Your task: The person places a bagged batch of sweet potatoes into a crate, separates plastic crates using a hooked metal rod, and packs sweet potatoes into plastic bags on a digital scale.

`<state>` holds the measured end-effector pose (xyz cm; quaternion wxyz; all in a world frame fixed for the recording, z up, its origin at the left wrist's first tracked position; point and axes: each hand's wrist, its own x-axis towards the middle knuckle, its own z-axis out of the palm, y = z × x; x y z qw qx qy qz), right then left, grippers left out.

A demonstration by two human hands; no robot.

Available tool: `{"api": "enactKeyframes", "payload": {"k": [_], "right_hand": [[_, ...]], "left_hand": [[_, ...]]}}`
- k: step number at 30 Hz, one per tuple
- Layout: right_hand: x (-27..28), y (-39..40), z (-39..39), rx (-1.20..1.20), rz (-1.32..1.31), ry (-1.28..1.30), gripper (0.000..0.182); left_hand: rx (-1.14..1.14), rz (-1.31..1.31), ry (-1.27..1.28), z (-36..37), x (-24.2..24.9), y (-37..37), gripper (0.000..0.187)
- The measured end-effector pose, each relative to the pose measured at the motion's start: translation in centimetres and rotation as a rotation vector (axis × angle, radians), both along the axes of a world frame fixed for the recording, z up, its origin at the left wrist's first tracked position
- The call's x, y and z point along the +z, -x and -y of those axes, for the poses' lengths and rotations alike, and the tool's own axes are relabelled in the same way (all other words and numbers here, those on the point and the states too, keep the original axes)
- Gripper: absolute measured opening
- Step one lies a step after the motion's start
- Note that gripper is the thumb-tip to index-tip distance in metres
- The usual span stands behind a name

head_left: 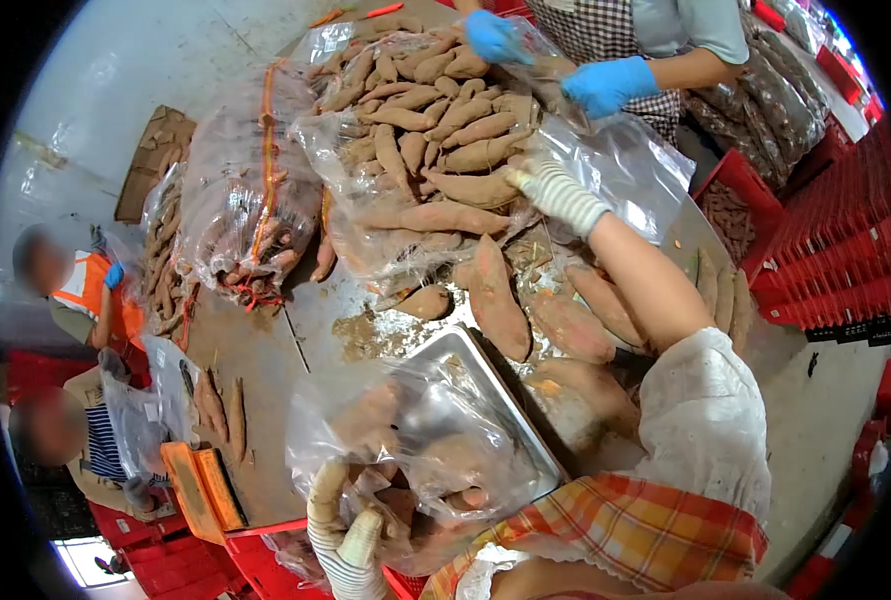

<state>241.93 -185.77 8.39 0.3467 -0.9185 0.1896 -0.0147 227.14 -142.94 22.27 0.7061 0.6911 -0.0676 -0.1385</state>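
My left hand (348,535), in a white striped glove, is closed on the edge of a clear plastic bag (311,425). Several sweet potatoes show inside the bag, which rests partly on a metal tray (501,385). My right hand (563,197), gloved the same way, reaches across to the big heap. Its fingers are bent around the right end of a long sweet potato (471,190); the fingertips are partly hidden. Between my arms lie larger loose sweet potatoes, one of them upright-pointing (496,300).
Opposite me, a person's blue-gloved hands (611,88) work beside the heap. A packed bag (246,190) with orange tape stands left of it. An orange box-like object (204,487) lies at the table's left edge. Red crates (836,250) are stacked at right; two people are at far left.
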Motion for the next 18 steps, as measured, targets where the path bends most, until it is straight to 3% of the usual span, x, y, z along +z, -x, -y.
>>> {"api": "enactKeyframes", "payload": {"k": [1,2,3,4,5,7,8,11,15,18], "right_hand": [[-0.3,1.4,0.6,-0.051,0.108,-0.097,0.049],[-0.5,3.2,1.1,-0.064,0.185,-0.403,0.05],[0.8,5.0,0.8,-0.067,0.184,-0.398,0.05],[3.4,7.2,0.2,-0.108,0.113,-0.558,0.049],[5.5,9.2,-0.5,-0.146,0.038,-0.719,0.047],[7.1,12.0,-2.1,-0.132,0.098,-0.821,0.046],[7.7,13.2,-2.9,-0.12,0.165,-0.924,0.046],[9.9,16.2,-5.2,-0.012,0.24,-0.929,0.046],[11.6,18.9,-8.1,0.053,0.341,-1.031,0.055],[10.8,20.2,-9.1,0.12,0.373,-1.032,0.061]], "left_hand": [[-0.004,-0.003,0.003,-0.3,0.2,-0.1,0.053],[0.002,-0.087,0.04,-0.6,0.5,-0.2,0.052],[0.009,-0.171,0.078,-0.8,0.9,0.0,0.051],[-0.045,-0.223,0.24,-0.4,1.5,0.1,0.052],[0.07,-0.212,0.316,0.9,2.4,0.1,0.049],[0.08,-0.073,0.238,3.2,3.6,-0.1,0.043],[0.256,0.097,0.07,3.9,2.2,-0.2,0.042],[0.067,-0.238,0.159,5.4,3.7,-1.2,0.042],[-0.033,-0.295,0.128,7.5,4.3,-1.6,0.047],[-0.131,-0.154,0.042,7.8,3.8,-1.7,0.052]]}}
